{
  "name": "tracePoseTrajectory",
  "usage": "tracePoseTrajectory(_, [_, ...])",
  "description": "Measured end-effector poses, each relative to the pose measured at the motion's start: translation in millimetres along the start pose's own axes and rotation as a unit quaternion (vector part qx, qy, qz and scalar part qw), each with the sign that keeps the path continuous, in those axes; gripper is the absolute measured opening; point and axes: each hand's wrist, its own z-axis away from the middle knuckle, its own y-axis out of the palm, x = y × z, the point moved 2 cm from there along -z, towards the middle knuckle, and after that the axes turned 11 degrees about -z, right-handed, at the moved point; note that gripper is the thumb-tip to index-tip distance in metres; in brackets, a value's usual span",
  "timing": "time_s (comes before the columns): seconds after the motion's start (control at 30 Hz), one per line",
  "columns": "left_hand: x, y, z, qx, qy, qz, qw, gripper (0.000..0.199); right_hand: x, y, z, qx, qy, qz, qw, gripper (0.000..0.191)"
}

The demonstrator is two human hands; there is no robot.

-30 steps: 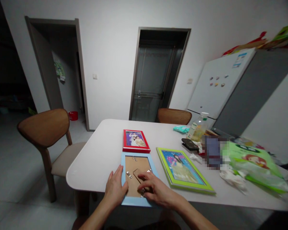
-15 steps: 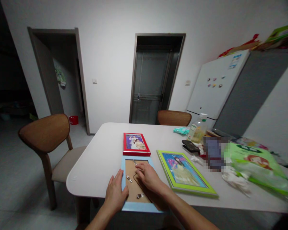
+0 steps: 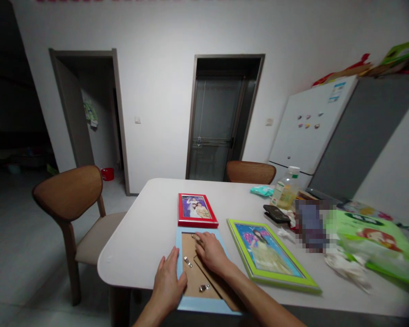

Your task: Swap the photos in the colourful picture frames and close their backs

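Note:
A light blue frame (image 3: 204,305) lies back side up at the table's front edge, its brown backing (image 3: 192,284) showing with metal clips and a folded stand. My left hand (image 3: 168,278) rests along the frame's left side, fingers stretched out. My right hand (image 3: 211,250) is over the upper part of the backing, fingers bent and fingertips at the clip (image 3: 195,237) near the top; what they grip, if anything, is hidden. Behind the blue frame sits a red frame (image 3: 198,223) with a photo. A green frame (image 3: 244,262) with a photo lies to the right.
The white table (image 3: 132,245) also bears a bottle (image 3: 285,190), a black object (image 3: 276,213), crumpled tissue (image 3: 347,268), a teal wrapper (image 3: 261,191) and a green package (image 3: 378,238). Wooden chairs stand at the left (image 3: 70,193) and behind the table (image 3: 250,171).
The camera view has shifted slightly, so everything sits a little lower and further right. My right hand stays near the top clip, its fingers slightly moved; my left hand stays on the frame.

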Motion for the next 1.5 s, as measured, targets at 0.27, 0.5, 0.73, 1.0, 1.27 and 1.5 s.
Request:
tracePoseTrajectory(0.27, [-1, 0.4, 1, -0.004, -0.005, -0.001, 1.0, 0.057, 0, -22, 58, 0.06, -0.002, -0.034, 0.998, 0.029])
tracePoseTrajectory(0.5, [-2, -2.0, 0, 0.005, -0.011, 0.004, 1.0, 0.057, -2, -14, 50, 0.028, 0.012, -0.086, 0.996, 0.034])
tracePoseTrajectory(0.73, [-12, -17.4, -7, -0.048, -0.045, 0.204, 0.977, 0.035, 14, -35, 40, -0.006, 0.007, -0.086, 0.996, 0.027])
tracePoseTrajectory(1.0, [19, -40.7, -8, -0.039, -0.134, 0.481, 0.865, 0.031, 41, -36, 36, -0.016, -0.037, -0.167, 0.985, 0.029])
tracePoseTrajectory(1.27, [105, -61.9, 3, -0.065, -0.221, 0.426, 0.875, 0.029, -42, -35, 44, -0.015, 0.111, -0.01, 0.994, 0.041])
tracePoseTrajectory(1.5, [118, -64.4, 1, -0.075, -0.223, 0.27, 0.934, 0.027, -51, -27, 42, -0.003, 0.162, 0.013, 0.987, 0.05])
